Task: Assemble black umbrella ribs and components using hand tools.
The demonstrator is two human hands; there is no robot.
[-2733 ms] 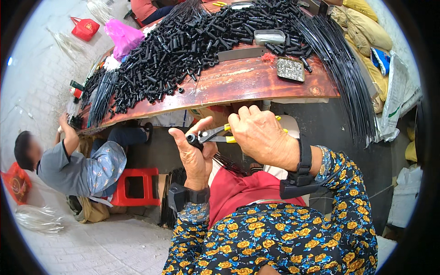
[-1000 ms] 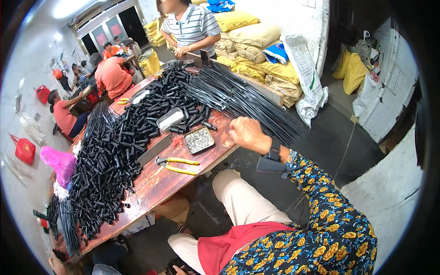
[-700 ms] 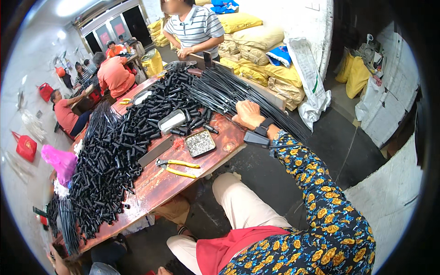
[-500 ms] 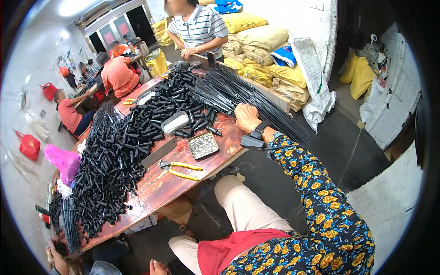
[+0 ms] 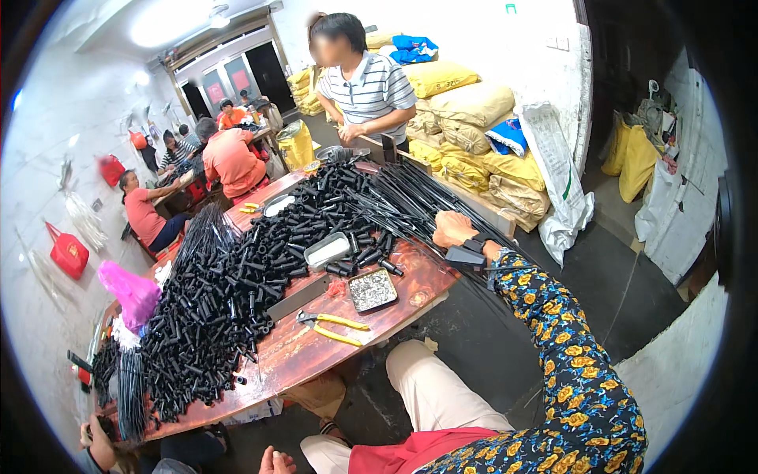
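Note:
My right hand (image 5: 454, 229), with a dark band and a small black box at its wrist, is closed on some thin black rods at the near side of a long bundle of black rods (image 5: 410, 189). Its fingertips are partly hidden. At the lower edge, only part of my left hand (image 5: 276, 461) shows, with curled fingers; whatever it may hold is out of sight. Left of the rods, a big heap of short black tubes (image 5: 213, 316) covers much of the reddish wooden table (image 5: 296, 365).
Yellow-handled pincers (image 5: 335, 322), a flat metal bar (image 5: 298, 298), a square tin of small metal bits (image 5: 373, 291) and a pale tray (image 5: 327, 251) lie near the table's front edge. A person in a striped shirt (image 5: 369, 95) stands beyond. Stacked sacks (image 5: 466, 110) line the wall.
The whole view has shifted, so the table and heap sit lower and further right. My right hand stays at the rods; several rod ends now stick out below its wrist.

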